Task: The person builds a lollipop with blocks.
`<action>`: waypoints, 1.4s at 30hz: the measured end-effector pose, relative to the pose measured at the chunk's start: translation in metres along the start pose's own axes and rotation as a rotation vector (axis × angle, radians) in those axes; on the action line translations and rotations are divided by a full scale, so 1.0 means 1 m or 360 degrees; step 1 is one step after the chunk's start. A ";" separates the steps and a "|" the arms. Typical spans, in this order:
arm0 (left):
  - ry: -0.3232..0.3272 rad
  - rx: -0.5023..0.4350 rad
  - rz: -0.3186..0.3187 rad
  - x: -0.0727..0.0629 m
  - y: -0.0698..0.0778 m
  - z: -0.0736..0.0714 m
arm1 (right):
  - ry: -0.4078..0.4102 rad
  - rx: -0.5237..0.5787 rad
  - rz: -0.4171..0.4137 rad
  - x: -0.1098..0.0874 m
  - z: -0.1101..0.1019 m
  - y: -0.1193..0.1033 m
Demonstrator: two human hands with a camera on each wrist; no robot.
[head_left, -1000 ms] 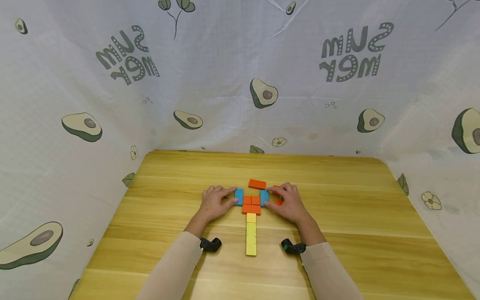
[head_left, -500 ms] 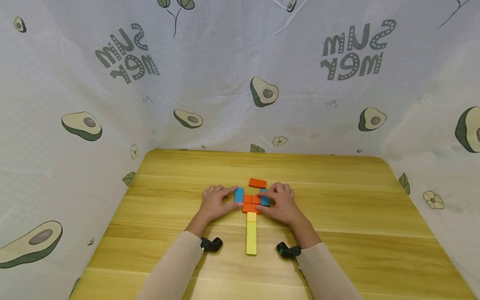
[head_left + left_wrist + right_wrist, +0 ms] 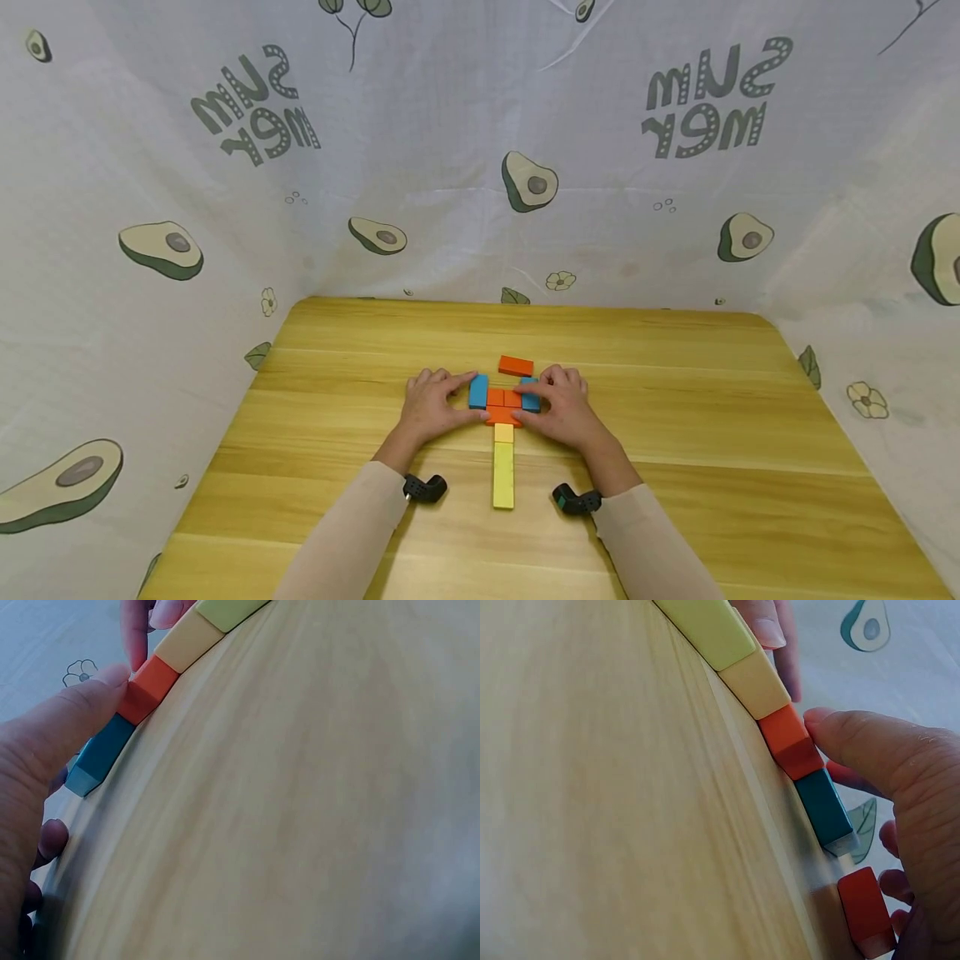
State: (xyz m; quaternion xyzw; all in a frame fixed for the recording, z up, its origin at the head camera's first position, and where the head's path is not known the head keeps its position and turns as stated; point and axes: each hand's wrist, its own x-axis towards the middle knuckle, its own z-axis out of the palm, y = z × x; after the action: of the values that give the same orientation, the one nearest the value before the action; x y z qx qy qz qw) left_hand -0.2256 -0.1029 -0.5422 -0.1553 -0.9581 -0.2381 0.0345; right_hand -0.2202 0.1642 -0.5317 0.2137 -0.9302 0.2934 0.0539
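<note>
An arrangement of flat blocks lies on the table: a long yellow-green block (image 3: 503,479), a pale yellow block (image 3: 503,432), an orange bar (image 3: 501,412) and two small orange blocks (image 3: 496,397). A left blue block (image 3: 477,393) and a right blue block (image 3: 532,402) flank them. My left hand (image 3: 433,407) touches the left blue block's far end with the index finger, while its thumb rests on the orange bar. Reaching over the right blue block, my right hand (image 3: 566,408) has its thumb on the bar's right end and its index finger at a small orange block.
A loose orange block (image 3: 516,366) lies just beyond the arrangement. Beneath the right hand's other fingers, a red-orange block (image 3: 866,911) shows in the right wrist view. A patterned white cloth (image 3: 450,167) hangs behind the wooden table (image 3: 675,400).
My right hand has moved left, from the right blue block's sides onto the orange blocks. The left thumb has slid from the left blue block onto the orange bar.
</note>
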 end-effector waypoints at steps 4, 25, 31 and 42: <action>-0.0010 0.0002 -0.0009 0.000 0.000 0.000 | -0.0013 0.0031 0.0012 0.000 -0.001 -0.001; 0.0088 -0.0095 0.0066 0.000 -0.006 0.002 | -0.0106 -0.0284 -0.0034 0.019 0.000 -0.024; 0.0090 -0.0110 0.0074 -0.001 -0.006 0.001 | -0.0114 -0.0298 -0.0056 0.021 0.002 -0.026; 0.0090 -0.0126 0.0066 0.000 -0.006 0.000 | -0.0126 -0.0278 -0.0103 0.021 0.001 -0.025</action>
State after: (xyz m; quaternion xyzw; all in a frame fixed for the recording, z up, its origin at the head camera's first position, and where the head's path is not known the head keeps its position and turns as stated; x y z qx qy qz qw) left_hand -0.2272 -0.1080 -0.5454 -0.1695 -0.9432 -0.2794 0.0601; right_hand -0.2286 0.1371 -0.5150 0.2496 -0.9463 0.2007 0.0449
